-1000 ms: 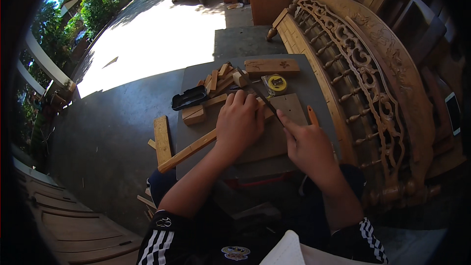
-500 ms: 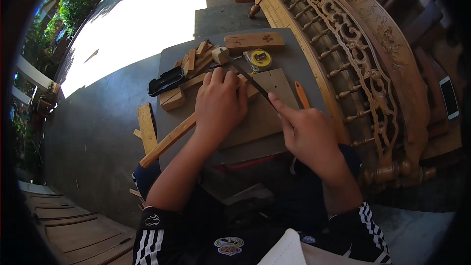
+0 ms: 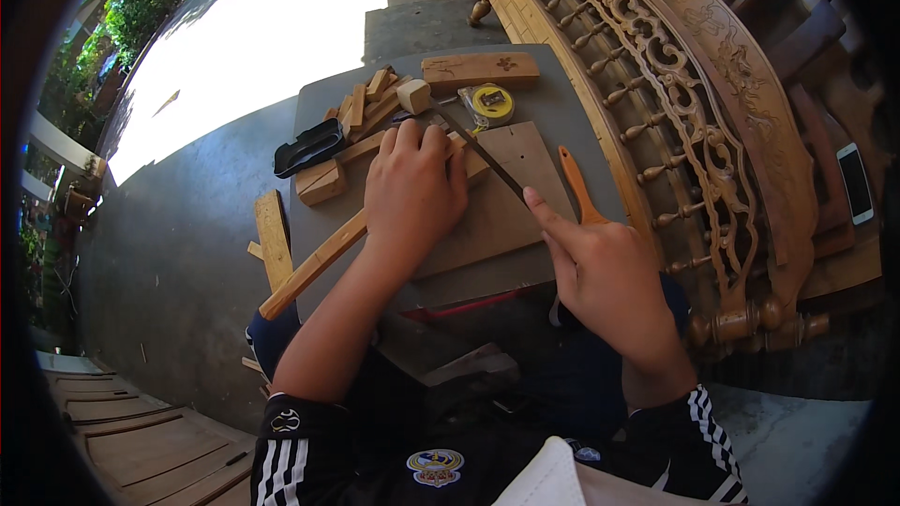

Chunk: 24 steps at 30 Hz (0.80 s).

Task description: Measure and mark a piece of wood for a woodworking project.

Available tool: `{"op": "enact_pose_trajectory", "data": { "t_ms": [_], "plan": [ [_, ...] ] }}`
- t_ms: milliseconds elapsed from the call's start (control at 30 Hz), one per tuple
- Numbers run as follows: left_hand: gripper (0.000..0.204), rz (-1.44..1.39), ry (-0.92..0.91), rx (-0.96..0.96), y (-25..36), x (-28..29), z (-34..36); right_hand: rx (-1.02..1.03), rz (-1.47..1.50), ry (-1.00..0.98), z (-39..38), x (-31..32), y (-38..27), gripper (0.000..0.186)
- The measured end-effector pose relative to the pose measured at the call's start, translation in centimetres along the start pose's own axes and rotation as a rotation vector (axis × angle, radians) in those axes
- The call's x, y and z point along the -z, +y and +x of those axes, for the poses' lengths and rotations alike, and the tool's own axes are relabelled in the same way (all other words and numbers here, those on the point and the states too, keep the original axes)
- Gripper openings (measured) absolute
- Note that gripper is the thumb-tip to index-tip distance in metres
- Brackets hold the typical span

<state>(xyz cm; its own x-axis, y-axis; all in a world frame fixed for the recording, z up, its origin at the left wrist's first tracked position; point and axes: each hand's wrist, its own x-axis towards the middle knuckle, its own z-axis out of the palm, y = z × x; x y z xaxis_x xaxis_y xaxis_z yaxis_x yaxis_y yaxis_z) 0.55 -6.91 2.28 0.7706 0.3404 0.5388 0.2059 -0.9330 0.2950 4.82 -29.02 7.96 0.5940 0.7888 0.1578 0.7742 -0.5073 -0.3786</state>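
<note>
My left hand (image 3: 412,183) is closed around a long wooden strip (image 3: 314,267), pressing it down over a flat board (image 3: 492,244). The strip slants from the lower left up toward the board's far side. In my right hand (image 3: 600,272) is a long dark file (image 3: 497,171), its handle hidden in my grip. The index finger lies along the file's near end. The blade crosses the strip just beyond my left fingers, and its far tip ends close to a pale wooden block (image 3: 413,96).
Around the grey tabletop (image 3: 328,98) lie a yellow tape measure (image 3: 492,105), a black case (image 3: 309,147), a carved wood block (image 3: 480,69) and several offcuts. An orange-handled tool (image 3: 578,186) sits by my right hand. Carved furniture panels (image 3: 689,94) stand at the right, with a phone (image 3: 854,183) beyond.
My right hand has drawn the file back toward me and to the right, so its tip no longer overlaps the pale block. The left hand keeps its hold on the strip.
</note>
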Motion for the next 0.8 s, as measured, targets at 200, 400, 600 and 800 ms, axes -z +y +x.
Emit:
{"op": "enact_pose_trajectory", "data": {
  "t_ms": [200,400,600,800],
  "plan": [
    [0.018,-0.012,0.015,-0.058,0.0,-0.3,0.0,0.016,-0.058,0.049,3.7,-3.0,0.5,0.053],
    [0.019,0.046,0.022,-0.009,-0.4,-0.3,-0.5,0.043,-0.058,0.028,3.0,-2.7,0.3,0.051],
    [0.019,0.006,0.010,-0.030,-0.4,-0.1,-0.2,-0.020,-0.007,-0.022,-0.4,1.1,-0.3,0.048],
    [0.019,0.000,0.002,-0.079,0.0,-0.3,0.0,0.008,-0.014,0.050,3.8,-3.5,0.4,0.051]
  ]
}}
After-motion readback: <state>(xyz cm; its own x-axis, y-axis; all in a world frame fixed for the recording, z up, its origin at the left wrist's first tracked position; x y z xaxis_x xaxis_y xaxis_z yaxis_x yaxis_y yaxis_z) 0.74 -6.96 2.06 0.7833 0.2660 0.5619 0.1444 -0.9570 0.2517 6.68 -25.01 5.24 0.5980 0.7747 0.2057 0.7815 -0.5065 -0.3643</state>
